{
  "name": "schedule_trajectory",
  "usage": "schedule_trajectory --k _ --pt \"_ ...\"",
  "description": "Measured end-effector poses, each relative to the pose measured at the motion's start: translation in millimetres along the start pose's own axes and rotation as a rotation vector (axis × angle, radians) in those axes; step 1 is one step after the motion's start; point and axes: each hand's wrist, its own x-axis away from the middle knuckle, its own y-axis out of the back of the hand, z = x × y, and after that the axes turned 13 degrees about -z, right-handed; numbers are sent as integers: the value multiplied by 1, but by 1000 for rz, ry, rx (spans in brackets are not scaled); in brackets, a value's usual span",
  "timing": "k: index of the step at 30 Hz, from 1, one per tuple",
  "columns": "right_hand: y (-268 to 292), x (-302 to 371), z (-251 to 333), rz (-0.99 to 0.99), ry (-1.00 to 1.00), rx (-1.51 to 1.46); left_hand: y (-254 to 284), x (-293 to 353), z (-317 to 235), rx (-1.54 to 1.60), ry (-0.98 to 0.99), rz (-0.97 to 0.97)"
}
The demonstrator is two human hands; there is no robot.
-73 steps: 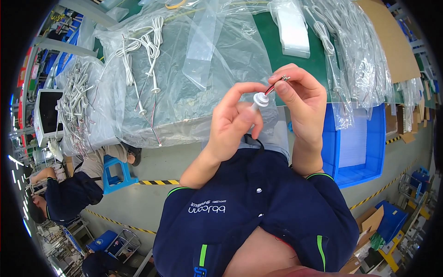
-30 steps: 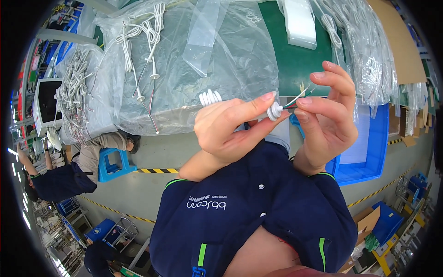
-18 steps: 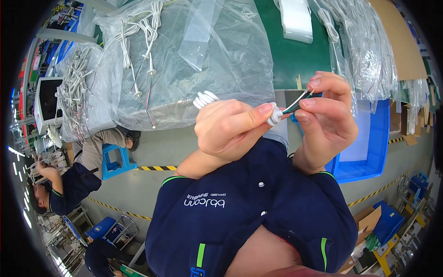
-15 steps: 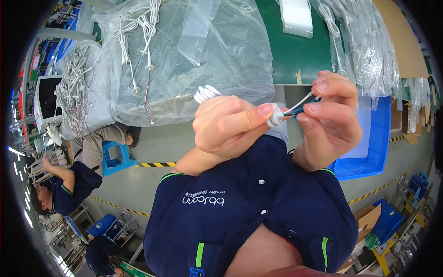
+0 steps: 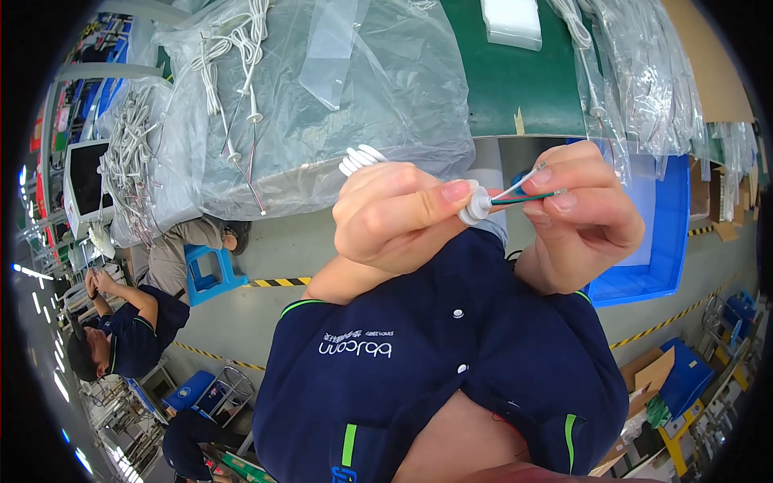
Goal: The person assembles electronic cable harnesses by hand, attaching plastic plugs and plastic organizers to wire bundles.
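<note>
My left hand [image 5: 403, 213] is closed on a white cable, its thumb pressing the round ribbed strain relief [image 5: 477, 203] at the cable's end. Behind its knuckles shows a bundle of coiled white cable [image 5: 361, 158]. From the strain relief, several thin wires [image 5: 523, 198], white and dark green among them, stick out to the right. My right hand [image 5: 588, 213] pinches these wires between thumb and fingers, with the white one angled up at the index fingertip. Both hands are raised in front of my chest, near the table's front edge.
Clear plastic sheeting [image 5: 386, 88] covers part of the green table [image 5: 515, 97], with finished-looking white cables [image 5: 241, 105] on it. Bagged cables [image 5: 644, 80] hang at the right. A blue bin [image 5: 644, 274] stands below right. A co-worker [image 5: 133, 322] sits at the left near a blue stool [image 5: 211, 274].
The wires between my hands are now spread, the white apart from the green. My right hand has shifted slightly right. The co-worker's hands have come together.
</note>
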Motion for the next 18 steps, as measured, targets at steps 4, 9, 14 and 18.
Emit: schedule_trajectory --k 4,9,14,18 --pt "-2 1 -3 -44 -5 28 0 -1 0 0 41 15" --pt "-7 2 -9 -71 -50 52 5 -5 -1 -21 91 10" --pt "-14 2 -15 -170 -204 -54 11 -9 -5 -170 214 147" --pt "-20 1 -18 -175 -256 -55 8 -9 5 -76 246 -1"
